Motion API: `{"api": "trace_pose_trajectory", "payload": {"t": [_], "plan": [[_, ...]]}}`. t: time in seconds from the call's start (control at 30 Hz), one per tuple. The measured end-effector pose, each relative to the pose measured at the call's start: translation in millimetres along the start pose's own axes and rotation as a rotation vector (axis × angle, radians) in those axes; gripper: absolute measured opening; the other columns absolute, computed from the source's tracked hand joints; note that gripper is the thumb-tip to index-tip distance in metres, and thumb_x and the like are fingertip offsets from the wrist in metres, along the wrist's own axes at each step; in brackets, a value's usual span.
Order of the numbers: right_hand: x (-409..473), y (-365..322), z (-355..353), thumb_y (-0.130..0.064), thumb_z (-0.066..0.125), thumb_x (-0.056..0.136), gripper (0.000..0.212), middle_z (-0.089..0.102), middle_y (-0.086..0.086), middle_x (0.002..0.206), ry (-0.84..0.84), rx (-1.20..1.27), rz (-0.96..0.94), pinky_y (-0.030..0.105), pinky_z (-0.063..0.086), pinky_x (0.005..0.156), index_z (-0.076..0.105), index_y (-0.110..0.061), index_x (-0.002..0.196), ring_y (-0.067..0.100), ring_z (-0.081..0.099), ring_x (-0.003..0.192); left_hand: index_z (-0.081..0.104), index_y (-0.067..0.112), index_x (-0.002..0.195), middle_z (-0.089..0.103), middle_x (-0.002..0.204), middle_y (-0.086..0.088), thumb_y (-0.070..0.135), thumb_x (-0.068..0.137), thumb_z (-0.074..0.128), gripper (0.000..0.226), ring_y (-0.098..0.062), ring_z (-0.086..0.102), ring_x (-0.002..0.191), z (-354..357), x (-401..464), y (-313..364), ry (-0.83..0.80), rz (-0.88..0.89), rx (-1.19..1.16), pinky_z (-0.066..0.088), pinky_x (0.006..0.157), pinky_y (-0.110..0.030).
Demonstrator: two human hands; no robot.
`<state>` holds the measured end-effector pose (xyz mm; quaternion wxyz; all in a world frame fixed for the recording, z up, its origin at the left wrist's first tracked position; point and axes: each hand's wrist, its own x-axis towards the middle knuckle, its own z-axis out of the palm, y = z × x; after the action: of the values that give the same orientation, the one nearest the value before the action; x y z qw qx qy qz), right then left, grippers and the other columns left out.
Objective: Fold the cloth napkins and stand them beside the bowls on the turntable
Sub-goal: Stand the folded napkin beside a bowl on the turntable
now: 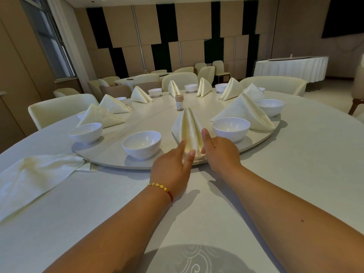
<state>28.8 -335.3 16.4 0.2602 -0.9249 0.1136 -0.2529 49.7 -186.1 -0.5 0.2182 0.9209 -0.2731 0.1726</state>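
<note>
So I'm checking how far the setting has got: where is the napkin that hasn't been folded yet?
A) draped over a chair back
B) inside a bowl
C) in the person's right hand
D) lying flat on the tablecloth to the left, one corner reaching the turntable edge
D: the unfolded napkin lies spread on the tablecloth at the left, its corner meeting the turntable rim, while both hands are at a standing folded napkin.

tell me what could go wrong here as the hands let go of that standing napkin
1. The folded napkin stands at the very edge of the turntable, so a nudge from the left hand or right hand could tip it off.
2. Its base sits close to a white bowl; falling sideways, it might land in it.
3. The unfolded napkin drapes onto the turntable rim and may drag if it turns.
</note>
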Motion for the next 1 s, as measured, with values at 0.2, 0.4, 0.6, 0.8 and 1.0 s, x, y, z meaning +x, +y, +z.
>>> {"api": "trace_pose_trajectory", "payload": {"t": [0.2,0.4,0.6,0.8,1.0], "plan": [[-9.0,-6.3,-11.3,-0.068,-0.001,0.077,0.092,0.067,0.008,0.073,0.076,0.185,-0.009,0.038,0.05,0.076,0.069,-0.008,0.073,0.023,0.061,0.074,0.064,0.022,0.084,0.062,0.086,0.001,0.073,0.081,-0.002,0.083,-0.018,0.059,0.083,-30.3,-27.9,-53.3,0.052,-0.079,0.138,0.051,0.075,-0.035],[-20.8,-21.2,-14.4,-0.066,0.001,0.079,0.09,0.067,0.01,0.074,0.039,0.221,-0.089,0.041,0.05,0.075,0.068,-0.007,0.075,0.025,0.061,0.074,0.061,0.017,0.113,0.058,0.11,0.001,0.075,0.072,-0.001,0.094,-0.018,0.054,0.102,-31.1,-34.2,-58.6,-0.053,-0.083,0.263,0.046,0.087,-0.031],[-41.9,-35.4,-9.9,-0.051,0.02,0.098,0.068,0.068,0.009,0.088,-0.101,0.244,-0.205,0.039,0.048,0.081,0.068,-0.005,0.087,0.025,0.06,0.085,0.062,0.019,0.11,0.057,0.107,0.001,0.072,0.08,0.008,0.082,-0.018,0.053,0.1,-28.2,-32.7,-46.2,-0.084,-0.106,0.269,0.046,0.086,-0.032],[-48.8,-39.8,-3.5,-0.043,0.022,0.103,0.054,0.066,0.007,0.099,-0.195,0.249,-0.277,0.042,0.046,0.086,0.064,-0.011,0.095,0.023,0.059,0.094,0.067,0.024,0.103,0.056,0.101,0.001,0.067,0.086,0.006,0.077,-0.018,0.051,0.099,-19.9,-26.4,-35.8,-0.118,-0.07,0.089,0.044,0.087,-0.032],[-48.8,-33.1,3.1,-0.046,0.02,0.102,0.053,0.065,0.005,0.106,-0.208,0.193,-0.239,0.04,0.048,0.087,0.063,-0.016,0.108,0.024,0.059,0.098,0.062,0.022,0.099,0.058,0.105,0.005,0.048,0.099,0.032,0.04,-0.014,0.053,0.1,-16.4,-35.0,-43.5,-0.022,-0.119,-0.248,0.039,0.084,-0.025]]}}
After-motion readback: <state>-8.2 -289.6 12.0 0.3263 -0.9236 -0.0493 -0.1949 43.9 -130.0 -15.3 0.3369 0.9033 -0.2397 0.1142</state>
